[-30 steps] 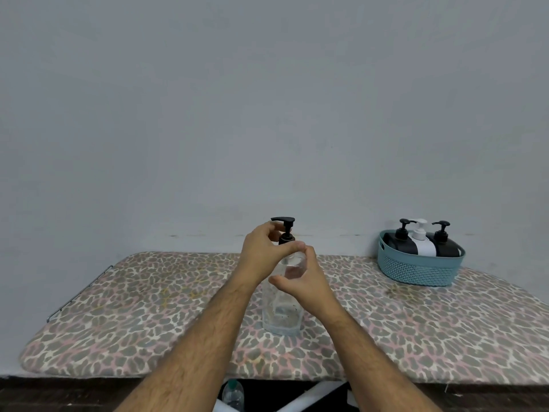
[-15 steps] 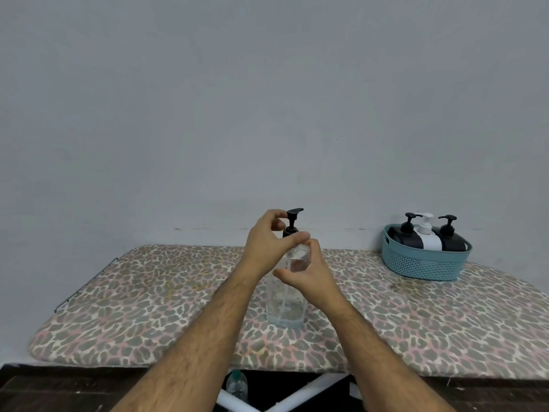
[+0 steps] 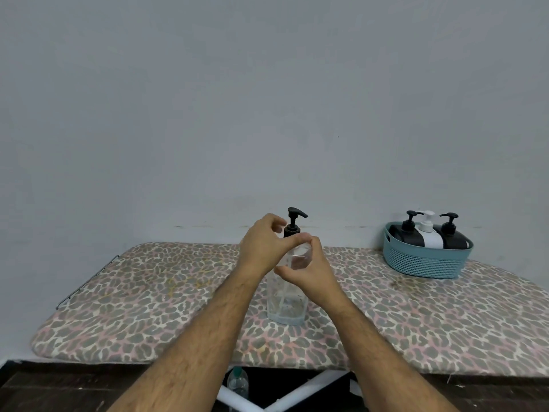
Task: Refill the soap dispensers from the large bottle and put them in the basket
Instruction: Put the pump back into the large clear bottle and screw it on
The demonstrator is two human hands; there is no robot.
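Looks like capping/uncapping step: left hand (image 3: pixel 261 248) pinches black pump (image 3: pixel 292 226) collar, right hand (image 3: pixel 309 273) grips the near-empty clear dispenser (image 3: pixel 286 301), well left of the basket (image 3: pixel 424 261) holding three dispensers; next needs a steady twist.

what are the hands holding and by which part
Clear dispenser: left hand grips the black pump collar, right hand its upper body.
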